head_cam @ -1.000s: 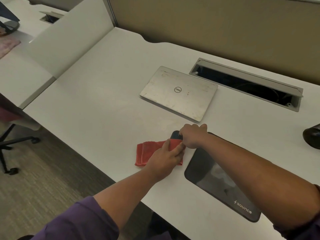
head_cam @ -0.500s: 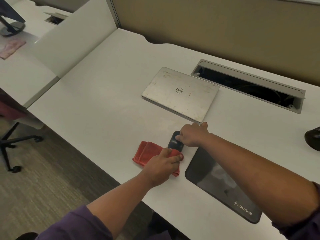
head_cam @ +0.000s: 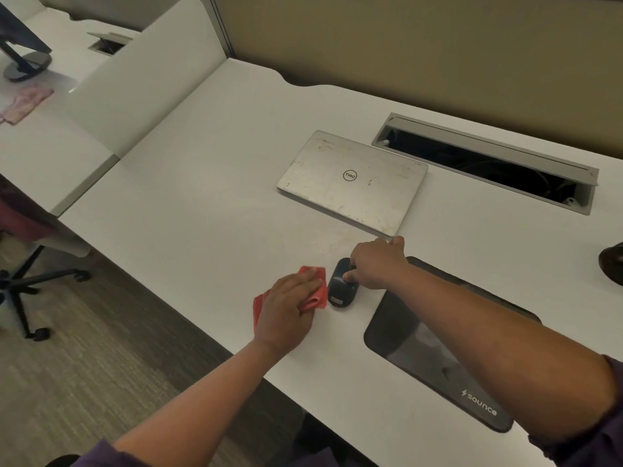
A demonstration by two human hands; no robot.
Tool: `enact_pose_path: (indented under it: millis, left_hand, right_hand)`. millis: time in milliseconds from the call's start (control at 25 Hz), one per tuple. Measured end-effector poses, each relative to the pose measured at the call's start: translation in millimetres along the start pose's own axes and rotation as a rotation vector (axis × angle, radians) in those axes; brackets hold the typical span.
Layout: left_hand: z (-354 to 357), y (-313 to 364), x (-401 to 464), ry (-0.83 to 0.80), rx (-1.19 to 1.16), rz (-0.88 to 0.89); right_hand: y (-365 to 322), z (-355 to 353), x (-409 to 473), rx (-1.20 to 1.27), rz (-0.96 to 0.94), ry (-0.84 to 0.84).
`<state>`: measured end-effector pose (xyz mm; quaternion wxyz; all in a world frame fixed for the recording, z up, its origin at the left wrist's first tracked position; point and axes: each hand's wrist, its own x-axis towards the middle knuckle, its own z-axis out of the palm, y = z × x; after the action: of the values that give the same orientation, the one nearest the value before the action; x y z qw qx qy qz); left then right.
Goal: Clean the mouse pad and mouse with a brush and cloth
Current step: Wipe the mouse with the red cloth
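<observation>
Item: mouse (head_cam: 341, 287), on the desk (head_cam: 202, 203) just left of the mouse pad (head_cam: 435, 352), pinched at its sides by the right hand (head_cam: 377, 264). Left hand (head_cam: 286, 308) lies flat, fingers together, pressing the red cloth (head_cam: 318, 286) beside it. Risk: a hard wipe could skid the lightly held mouse toward the near desk edge.

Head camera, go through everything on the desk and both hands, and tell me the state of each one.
Laptop: lid closed, flat on the desk.
Cable hatch: lid open.
Mouse: off the pad, held on the desk by the right hand.
Red cloth: bunched, flat under the left hand.
Mouse pad: flat, partly under the right forearm.
</observation>
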<state>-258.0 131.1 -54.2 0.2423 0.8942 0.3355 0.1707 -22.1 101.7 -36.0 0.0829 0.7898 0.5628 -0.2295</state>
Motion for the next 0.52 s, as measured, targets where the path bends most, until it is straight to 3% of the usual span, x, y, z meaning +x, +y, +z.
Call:
enact_pose_path:
  millis: [280,520]
  left_hand:
    - [32,20,10,-0.256,-0.152,-0.144]
    - [26,3,-9,-0.424,-0.110,-0.250]
  right_hand:
    - [-4,3,-6,0.012,0.043,0.041]
    - [-4,10,-11,0.049,0.080,0.046]
